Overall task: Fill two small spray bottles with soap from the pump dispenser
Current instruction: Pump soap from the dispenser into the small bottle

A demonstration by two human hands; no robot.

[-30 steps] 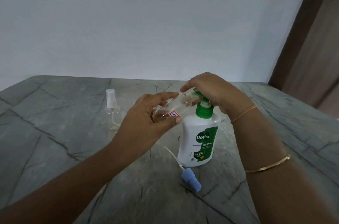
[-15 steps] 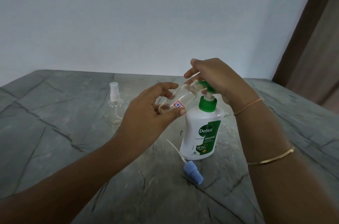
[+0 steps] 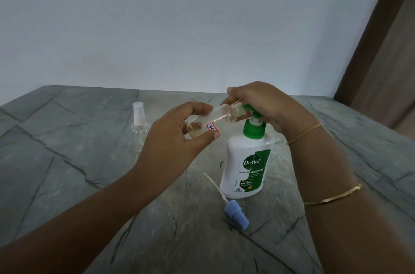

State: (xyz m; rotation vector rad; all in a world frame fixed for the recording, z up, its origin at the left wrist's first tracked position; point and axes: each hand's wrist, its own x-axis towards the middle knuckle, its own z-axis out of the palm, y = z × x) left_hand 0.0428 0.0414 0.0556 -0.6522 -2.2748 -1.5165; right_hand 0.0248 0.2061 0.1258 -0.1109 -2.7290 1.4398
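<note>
**A:** You hold the small clear plastic spray bottle (image 3: 213,119) tilted almost flat. Its open neck is against the spout of the green pump head (image 3: 248,108), which tops the white plastic pump dispenser (image 3: 244,168). I'd say the tilt is there so the mouth meets that sideways spout.

**B:** Your left hand (image 3: 179,141) pinches the bottle's lower end, left of the dispenser's top. The thumb is underneath by the red-edged sticker and the fingers lie on top, slightly spread. Gripping so far from the neck probably leaves room at the spout for your other hand.

**A:** Your right hand (image 3: 267,105) sits over the pump head with its fingers curled down round it. I can't tell whether a fingertip also touches the bottle's neck. It looks placed to press the pump and steady the join at once.

**B:** Only a little pale liquid seems to lie in the bottle's low end, so I judge the first fill barely begun.

**A:** The blue plastic spray cap with its white dip tube (image 3: 237,217) lies on its side on the grey veined stone tabletop (image 3: 67,172), just in front of the dispenser. It is off so the neck is open, and near for screwing back.

**B:** The second clear bottle with the white spray top (image 3: 139,130) stands upright and capped, well left of the dispenser. It is not yet opened for filling.
</note>
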